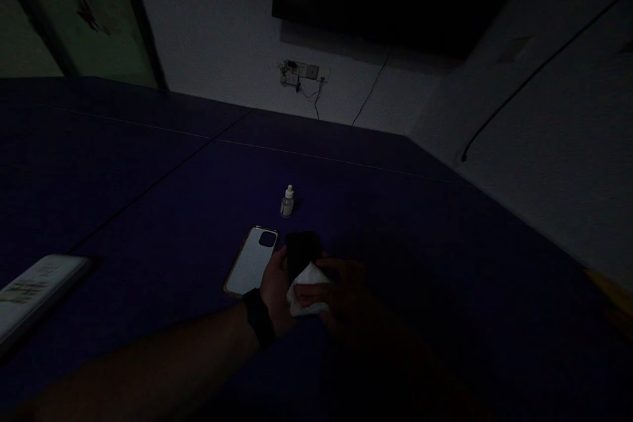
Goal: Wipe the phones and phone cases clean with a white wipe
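Note:
My left hand, with a dark band on its wrist, is closed round a dark phone. A white cloth or tissue lies over the phone's lower part. My right hand presses the cloth against the phone, its fingers partly lost in shadow. Just left of the phone, a phone case with a pale back and a dark camera cut-out lies on the dark blue surface. A small dropper bottle with a white top stands upright beyond the phone.
At the far left lies a long white box with markings. Behind the blue surface rises a pale wall with sockets and cables, below a large dark screen. Another cable runs along the right wall. The room is dim.

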A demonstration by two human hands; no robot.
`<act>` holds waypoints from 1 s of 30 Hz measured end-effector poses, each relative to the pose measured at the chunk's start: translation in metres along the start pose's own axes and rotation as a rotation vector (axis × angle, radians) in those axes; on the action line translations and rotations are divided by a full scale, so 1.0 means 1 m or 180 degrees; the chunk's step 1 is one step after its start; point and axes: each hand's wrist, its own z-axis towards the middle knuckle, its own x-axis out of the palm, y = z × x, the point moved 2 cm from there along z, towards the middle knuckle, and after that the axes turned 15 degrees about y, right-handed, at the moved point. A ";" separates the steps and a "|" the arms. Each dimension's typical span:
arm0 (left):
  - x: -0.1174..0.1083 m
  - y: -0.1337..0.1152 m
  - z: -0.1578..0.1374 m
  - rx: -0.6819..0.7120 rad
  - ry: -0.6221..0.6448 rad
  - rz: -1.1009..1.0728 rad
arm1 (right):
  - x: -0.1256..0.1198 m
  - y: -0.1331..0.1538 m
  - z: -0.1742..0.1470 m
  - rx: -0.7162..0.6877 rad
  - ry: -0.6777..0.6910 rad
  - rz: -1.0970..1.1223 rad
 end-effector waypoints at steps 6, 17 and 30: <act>0.003 0.004 0.002 -0.0365 -0.0006 -0.0020 | 0.005 0.000 0.002 -0.0276 0.0075 0.0000; -0.001 0.002 -0.001 -0.0328 -0.0317 -0.0253 | 0.013 0.006 0.017 0.0339 0.0104 -0.0211; 0.008 -0.001 0.000 0.0053 -0.0299 0.0174 | -0.010 -0.037 -0.022 0.0250 -0.0517 0.0429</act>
